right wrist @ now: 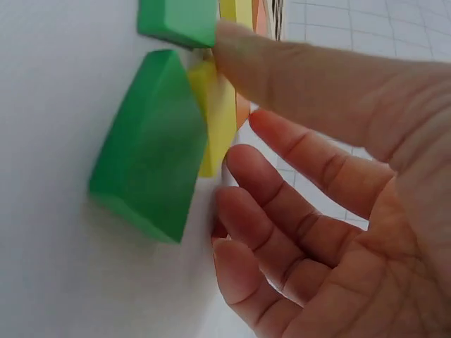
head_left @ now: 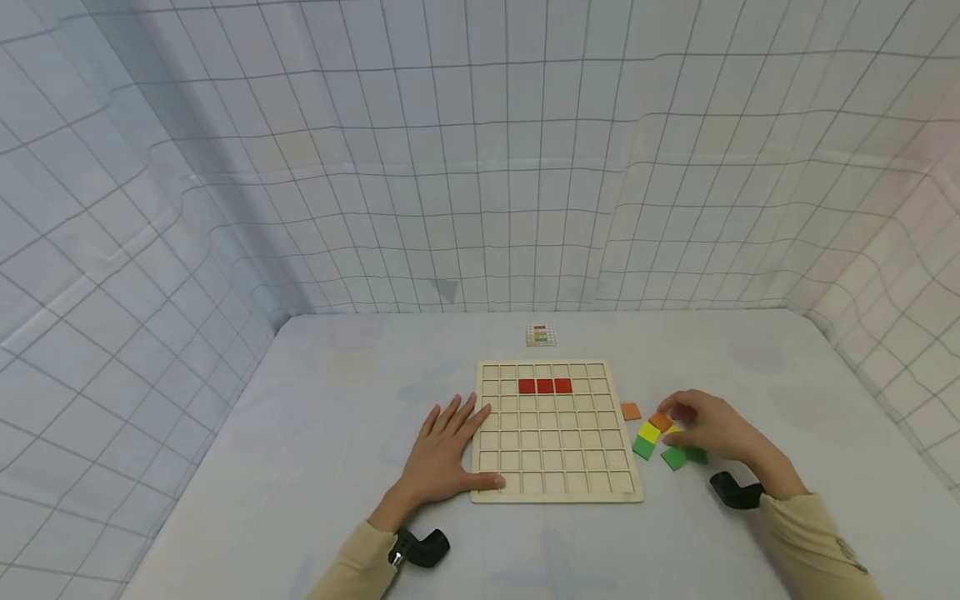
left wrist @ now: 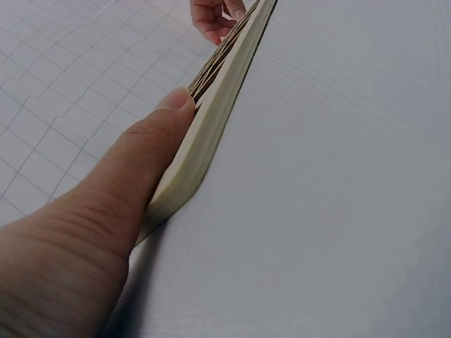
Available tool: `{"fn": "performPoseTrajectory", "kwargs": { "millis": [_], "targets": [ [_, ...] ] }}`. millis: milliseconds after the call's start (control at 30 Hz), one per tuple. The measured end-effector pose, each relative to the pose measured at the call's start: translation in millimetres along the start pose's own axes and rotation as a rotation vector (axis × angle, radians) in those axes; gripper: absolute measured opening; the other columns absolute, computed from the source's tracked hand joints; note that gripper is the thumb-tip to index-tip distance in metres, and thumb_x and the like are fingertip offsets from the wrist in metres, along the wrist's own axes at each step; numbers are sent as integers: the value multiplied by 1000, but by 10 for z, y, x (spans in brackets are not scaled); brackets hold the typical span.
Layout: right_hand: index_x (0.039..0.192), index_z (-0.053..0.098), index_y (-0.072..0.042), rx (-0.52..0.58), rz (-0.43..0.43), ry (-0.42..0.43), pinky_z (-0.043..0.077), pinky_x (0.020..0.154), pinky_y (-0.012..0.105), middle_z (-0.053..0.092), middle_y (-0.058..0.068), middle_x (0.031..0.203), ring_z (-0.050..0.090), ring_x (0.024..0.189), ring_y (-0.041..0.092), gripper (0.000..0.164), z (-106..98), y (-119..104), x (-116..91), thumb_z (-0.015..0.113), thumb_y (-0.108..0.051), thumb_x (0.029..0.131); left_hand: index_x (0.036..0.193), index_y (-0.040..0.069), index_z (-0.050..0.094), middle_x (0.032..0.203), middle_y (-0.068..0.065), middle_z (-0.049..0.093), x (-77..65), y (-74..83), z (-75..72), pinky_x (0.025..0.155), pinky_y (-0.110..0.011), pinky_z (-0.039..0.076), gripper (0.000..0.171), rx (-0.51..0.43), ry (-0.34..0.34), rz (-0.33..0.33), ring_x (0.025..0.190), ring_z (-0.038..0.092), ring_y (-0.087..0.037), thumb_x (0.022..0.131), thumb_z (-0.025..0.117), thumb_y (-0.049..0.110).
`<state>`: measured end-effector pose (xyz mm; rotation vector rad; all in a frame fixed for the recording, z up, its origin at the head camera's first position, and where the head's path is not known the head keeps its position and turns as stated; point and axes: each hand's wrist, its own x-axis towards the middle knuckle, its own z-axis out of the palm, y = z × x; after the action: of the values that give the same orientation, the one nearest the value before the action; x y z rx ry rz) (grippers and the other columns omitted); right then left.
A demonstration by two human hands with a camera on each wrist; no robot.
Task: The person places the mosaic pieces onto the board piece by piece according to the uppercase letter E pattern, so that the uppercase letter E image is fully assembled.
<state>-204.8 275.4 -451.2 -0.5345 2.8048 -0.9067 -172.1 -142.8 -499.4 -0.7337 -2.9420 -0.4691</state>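
Observation:
A pale wooden grid board (head_left: 552, 439) lies on the table, with three red square tiles (head_left: 545, 386) side by side in its second row from the far edge. My left hand (head_left: 444, 457) rests spread along the board's left edge, thumb on the near left corner; the left wrist view shows that thumb (left wrist: 144, 151) on the rim. Right of the board, my right hand (head_left: 712, 427) hovers over loose tiles, thumb and fingers apart around an orange tile (head_left: 661, 422). Yellow tiles (head_left: 648, 432) and green tiles (right wrist: 158, 148) lie beneath and beside it; contact is unclear.
A small pattern card (head_left: 541, 335) with coloured squares lies beyond the board. Another orange tile (head_left: 631, 412) touches or nearly touches the board's right edge. Grid-patterned white curtains (head_left: 480, 167) stand behind and at both sides of the white table (head_left: 337, 417).

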Motion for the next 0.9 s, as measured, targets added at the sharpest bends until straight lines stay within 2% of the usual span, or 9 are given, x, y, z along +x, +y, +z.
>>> {"fn": "performPoseTrajectory", "kwargs": {
  "millis": [100,233,367,567,900],
  "targets": [
    [100,64,-4,-17,26,16,43,66,32,55,0,85,48,78,19,36,-7,-2,-7,83,-19,74,153,23,21,158,-2,13,-1,-2,-1,113,-44,-1,105,0,1,0,143,5,-23,72,51,82],
    [93,63,-3,-39,83,31,39,59,30,51,1,77,45,72,18,34,-9,0,-28,82,-23,74,153,23,22,158,-2,13,-1,-2,1,113,-44,0,104,-11,5,5,143,5,-24,72,51,82],
    [88,64,-3,-45,130,55,40,58,31,52,1,76,46,71,18,31,-16,7,-58,81,-25,75,153,23,22,157,-2,13,-2,-2,2,113,-44,-1,105,-15,8,4,143,5,-24,71,52,81],
    [85,66,-4,-52,154,82,42,58,32,56,2,78,48,71,19,22,-10,10,-79,79,-20,78,153,24,22,158,-2,13,1,1,15,113,-43,-1,105,-6,6,1,143,5,-23,71,51,82],
    [85,61,2,-84,235,120,42,57,31,57,5,77,50,70,21,35,-18,18,-133,81,-26,76,153,23,22,158,-2,12,7,-1,13,113,-44,-1,105,-4,3,3,143,5,-23,71,51,82]
  ]
}}
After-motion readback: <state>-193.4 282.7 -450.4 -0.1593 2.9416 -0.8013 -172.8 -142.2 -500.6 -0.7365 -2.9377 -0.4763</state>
